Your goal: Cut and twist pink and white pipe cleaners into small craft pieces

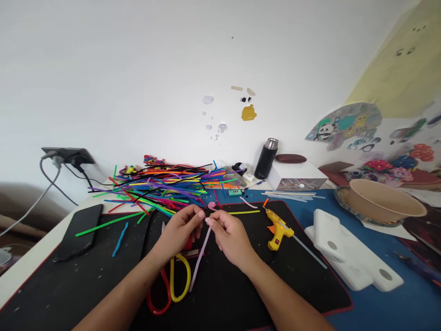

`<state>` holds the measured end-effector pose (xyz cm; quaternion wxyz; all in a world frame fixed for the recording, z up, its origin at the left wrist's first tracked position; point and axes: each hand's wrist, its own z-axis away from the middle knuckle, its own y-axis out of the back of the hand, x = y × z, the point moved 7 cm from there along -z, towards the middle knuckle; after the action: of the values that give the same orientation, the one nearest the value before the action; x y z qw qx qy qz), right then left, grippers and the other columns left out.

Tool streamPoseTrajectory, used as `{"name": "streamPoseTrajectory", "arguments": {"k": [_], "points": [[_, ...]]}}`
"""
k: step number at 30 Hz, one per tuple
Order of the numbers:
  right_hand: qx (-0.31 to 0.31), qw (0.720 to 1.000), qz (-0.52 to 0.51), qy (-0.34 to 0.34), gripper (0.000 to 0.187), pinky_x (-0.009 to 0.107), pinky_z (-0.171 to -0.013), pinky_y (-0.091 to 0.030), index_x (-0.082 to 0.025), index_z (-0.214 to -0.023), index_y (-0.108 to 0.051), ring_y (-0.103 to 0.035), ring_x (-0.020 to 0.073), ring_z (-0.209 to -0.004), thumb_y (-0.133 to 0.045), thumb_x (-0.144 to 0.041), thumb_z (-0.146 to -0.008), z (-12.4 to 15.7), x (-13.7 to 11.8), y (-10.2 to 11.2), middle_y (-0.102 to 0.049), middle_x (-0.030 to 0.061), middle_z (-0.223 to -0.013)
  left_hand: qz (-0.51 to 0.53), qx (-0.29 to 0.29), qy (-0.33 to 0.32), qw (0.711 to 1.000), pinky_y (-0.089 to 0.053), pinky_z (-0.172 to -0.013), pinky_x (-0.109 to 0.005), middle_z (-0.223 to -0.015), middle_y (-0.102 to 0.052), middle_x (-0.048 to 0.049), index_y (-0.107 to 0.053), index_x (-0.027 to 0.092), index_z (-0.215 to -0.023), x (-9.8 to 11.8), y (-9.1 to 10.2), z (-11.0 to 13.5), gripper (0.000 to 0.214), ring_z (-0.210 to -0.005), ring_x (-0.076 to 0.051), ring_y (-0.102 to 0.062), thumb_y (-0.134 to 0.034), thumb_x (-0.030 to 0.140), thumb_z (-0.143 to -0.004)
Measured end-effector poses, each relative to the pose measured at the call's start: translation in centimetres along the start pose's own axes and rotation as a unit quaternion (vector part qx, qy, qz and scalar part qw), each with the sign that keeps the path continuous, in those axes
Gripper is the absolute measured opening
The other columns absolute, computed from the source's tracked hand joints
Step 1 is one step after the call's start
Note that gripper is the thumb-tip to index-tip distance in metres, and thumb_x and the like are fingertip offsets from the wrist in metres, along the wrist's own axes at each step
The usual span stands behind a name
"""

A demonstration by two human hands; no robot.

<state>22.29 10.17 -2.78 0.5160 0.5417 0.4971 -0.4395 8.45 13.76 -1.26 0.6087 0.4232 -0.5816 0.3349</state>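
My left hand (pixel 179 231) and my right hand (pixel 231 236) meet over the black mat (pixel 86 276), both pinched on a pale pink pipe cleaner (pixel 200 257). Its top end is curled into a small pink loop (pixel 211 206) just above my fingertips. Its straight tail hangs down toward me between my wrists. Under my left hand lie scissors (pixel 172 285) with red and yellow handles.
A big heap of coloured pipe cleaners (pixel 165 186) lies behind my hands. A yellow glue gun (pixel 278 228) rests to the right, a black phone (pixel 78 231) to the left. White blocks (pixel 347 250), a beige bowl (pixel 382 202), a white box (pixel 296 177) and a black flask (pixel 266 158) stand at right.
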Motion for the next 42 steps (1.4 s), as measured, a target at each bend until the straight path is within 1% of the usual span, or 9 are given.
{"name": "streamPoseTrajectory", "arguments": {"k": [4,7,11,16,19,22,26,34,42], "points": [[0.008,1.0,-0.006,-0.004,0.027,0.023,-0.041,-0.026,-0.022,-0.086,-0.061,-0.039,0.0096,-0.037,-0.061,-0.047,-0.097,-0.1,0.4,0.1,-0.043,-0.0098,-0.049,0.004,-0.012,-0.003,1.0,-0.042,-0.049,-0.022,-0.063,-0.056,0.0055,-0.059,0.019,-0.087,0.2,-0.2,0.1,0.048,-0.051,-0.01,-0.052,-0.068,0.067,-0.089],[-0.015,0.999,-0.035,-0.013,0.028,0.022,-0.039,-0.028,-0.022,-0.088,-0.06,-0.04,0.0093,-0.036,-0.061,-0.048,-0.097,-0.1,0.8,-0.3,-0.045,-0.0103,-0.05,-0.003,-0.016,-0.005,1.0,-0.041,-0.049,-0.022,-0.063,-0.054,0.0064,-0.06,0.019,-0.089,0.2,-0.2,0.2,0.048,-0.051,-0.01,-0.05,-0.072,0.065,-0.086],[-0.042,0.997,-0.066,-0.02,0.031,0.021,-0.039,-0.031,-0.021,-0.092,-0.06,-0.041,0.0088,-0.036,-0.061,-0.052,-0.096,-0.1,0.6,-0.8,-0.047,-0.0105,-0.05,-0.01,-0.01,-0.008,1.0,-0.041,-0.051,-0.022,-0.062,-0.055,0.0057,-0.06,0.019,-0.087,0.0,-0.1,0.0,0.046,-0.053,-0.011,-0.051,-0.072,0.064,-0.086],[-0.076,0.992,-0.099,-0.021,0.041,0.02,-0.039,-0.031,-0.019,-0.099,-0.059,-0.044,0.0085,-0.037,-0.063,-0.06,-0.095,0.2,-0.1,-1.5,-0.054,-0.0091,-0.054,0.016,0.028,-0.004,0.999,-0.041,-0.052,-0.023,-0.062,-0.057,0.0049,-0.061,0.019,-0.086,0.0,0.6,-0.1,0.044,-0.054,-0.011,-0.051,-0.072,0.061,-0.087],[-0.092,0.99,-0.104,-0.026,0.042,0.021,-0.041,-0.031,-0.02,-0.093,-0.058,-0.043,0.008,-0.036,-0.065,-0.061,-0.094,0.3,0.2,-2.0,-0.052,-0.0096,-0.052,0.034,0.042,-0.005,0.999,-0.041,-0.052,-0.023,-0.063,-0.058,0.0047,-0.06,0.019,-0.085,0.3,0.7,0.0,0.045,-0.053,-0.011,-0.051,-0.073,0.062,-0.086],[-0.075,0.991,-0.1,-0.037,0.04,0.021,-0.041,-0.031,-0.02,-0.087,-0.057,-0.043,0.0084,-0.036,-0.064,-0.059,-0.094,0.2,0.7,-1.9,-0.05,-0.01,-0.048,0.036,0.044,-0.006,0.998,-0.041,-0.052,-0.023,-0.061,-0.057,0.0049,-0.06,0.019,-0.085,0.5,0.7,0.1,0.044,-0.051,-0.011,-0.051,-0.073,0.062,-0.087],[-0.048,0.994,-0.087,-0.044,0.037,0.02,-0.041,-0.032,-0.02,-0.085,-0.059,-0.046,0.0092,-0.037,-0.063,-0.056,-0.094,0.0,0.9,-1.2,-0.049,-0.0097,-0.047,0.032,0.048,-0.01,0.998,-0.041,-0.052,-0.023,-0.058,-0.056,0.0051,-0.059,0.02,-0.083,0.7,0.7,0.1,0.043,-0.051,-0.011,-0.05,-0.071,0.061,-0.088],[-0.055,0.992,-0.101,-0.05,0.038,0.02,-0.042,-0.037,-0.02,-0.088,-0.061,-0.046,0.0094,-0.037,-0.064,-0.057,-0.093,0.2,0.9,-1.4,-0.05,-0.0096,-0.048,0.019,0.05,-0.017,0.998,-0.041,-0.051,-0.022,-0.06,-0.057,0.0052,-0.058,0.02,-0.084,0.5,0.8,0.0,0.043,-0.051,-0.011,-0.05,-0.07,0.06,-0.089],[-0.05,0.991,-0.109,-0.054,0.045,0.02,-0.041,-0.035,-0.02,-0.086,-0.061,-0.047,0.0095,-0.038,-0.063,-0.064,-0.092,0.1,1.0,-1.3,-0.05,-0.0085,-0.049,0.018,0.044,-0.019,0.999,-0.041,-0.051,-0.022,-0.059,-0.056,0.0057,-0.058,0.02,-0.084,0.7,0.6,0.1,0.042,-0.051,-0.011,-0.05,-0.071,0.059,-0.09]]}}
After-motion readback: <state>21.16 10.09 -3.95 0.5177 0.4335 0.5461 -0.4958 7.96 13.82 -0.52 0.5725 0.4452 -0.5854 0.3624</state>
